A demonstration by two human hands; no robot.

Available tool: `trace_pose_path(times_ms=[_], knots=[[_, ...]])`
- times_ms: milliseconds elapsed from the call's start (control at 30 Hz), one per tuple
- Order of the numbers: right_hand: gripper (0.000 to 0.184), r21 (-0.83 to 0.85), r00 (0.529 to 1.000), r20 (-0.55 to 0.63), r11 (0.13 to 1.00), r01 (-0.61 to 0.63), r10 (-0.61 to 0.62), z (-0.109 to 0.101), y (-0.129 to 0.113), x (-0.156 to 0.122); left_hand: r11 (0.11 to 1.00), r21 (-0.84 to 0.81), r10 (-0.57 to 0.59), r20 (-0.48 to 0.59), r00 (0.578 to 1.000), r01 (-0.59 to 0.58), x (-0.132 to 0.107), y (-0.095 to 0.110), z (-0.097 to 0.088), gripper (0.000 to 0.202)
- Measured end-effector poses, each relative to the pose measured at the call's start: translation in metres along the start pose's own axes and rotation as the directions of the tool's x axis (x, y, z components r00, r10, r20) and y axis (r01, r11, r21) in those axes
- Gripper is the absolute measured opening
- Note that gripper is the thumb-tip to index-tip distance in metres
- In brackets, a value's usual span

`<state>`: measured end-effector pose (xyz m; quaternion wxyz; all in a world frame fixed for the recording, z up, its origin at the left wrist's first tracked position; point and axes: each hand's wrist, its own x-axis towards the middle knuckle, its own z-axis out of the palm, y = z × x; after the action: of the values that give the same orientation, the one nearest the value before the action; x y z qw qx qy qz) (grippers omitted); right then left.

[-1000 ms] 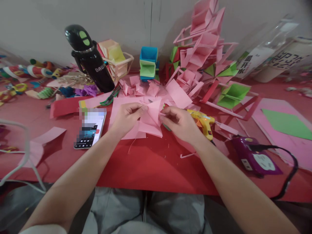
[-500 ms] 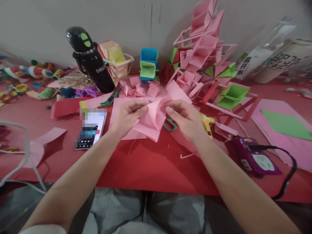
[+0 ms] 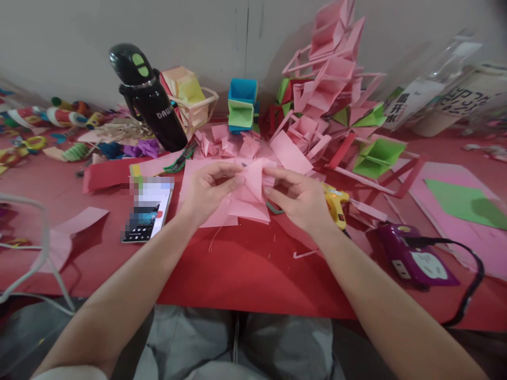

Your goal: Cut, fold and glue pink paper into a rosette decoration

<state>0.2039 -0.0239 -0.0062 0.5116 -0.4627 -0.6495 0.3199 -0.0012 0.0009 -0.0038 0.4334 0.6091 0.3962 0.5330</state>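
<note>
Between my hands is a folded piece of pink paper (image 3: 250, 191), creased into flaps and held over pink sheets (image 3: 194, 177) on the red table. My left hand (image 3: 209, 189) pinches its left side between thumb and fingers. On the opposite side, my right hand (image 3: 291, 195) grips the paper's edge, fingertips bent around it. Small folded pink pieces (image 3: 224, 142) lie just behind. Part of a scissors handle (image 3: 275, 208) shows beneath my right hand, and a yellow glue gun (image 3: 336, 203) rests to its right.
A phone (image 3: 148, 211) lies left of my left forearm. Behind stand a black bottle (image 3: 152, 100), a blue and green paper box (image 3: 241, 105) and a tall pink paper structure (image 3: 327, 79). A purple power strip (image 3: 415, 256) with a black cord sits at right.
My right hand has moved slightly left, closer to my left hand. The pink paper's upper flap has been brought together and its lower part now spreads flatter. My left hand has barely shifted.
</note>
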Motion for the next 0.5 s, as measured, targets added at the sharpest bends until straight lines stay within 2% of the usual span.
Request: trace_pose_path(times_ms=[100, 300, 500], knots=[[0.038, -0.042, 1.000, -0.017, 0.999, 0.022, -0.022, 0.000, 0.000, -0.001, 0.999, 0.034, 0.003, -0.016, 1.000, -0.003, -0.002, 0.005, 0.003, 0.026], [0.027, -0.264, 0.992, 0.022, 0.957, 0.124, -0.123, -0.002, -0.002, -0.002, 0.969, 0.238, 0.074, -0.038, 0.997, -0.063, -0.008, 0.012, 0.006, 0.018], [0.021, -0.308, 0.983, 0.072, 0.934, 0.183, -0.169, -0.004, 0.000, -0.001, 0.940, 0.324, 0.114, -0.013, 0.993, -0.104, -0.009, 0.010, 0.005, 0.023]])
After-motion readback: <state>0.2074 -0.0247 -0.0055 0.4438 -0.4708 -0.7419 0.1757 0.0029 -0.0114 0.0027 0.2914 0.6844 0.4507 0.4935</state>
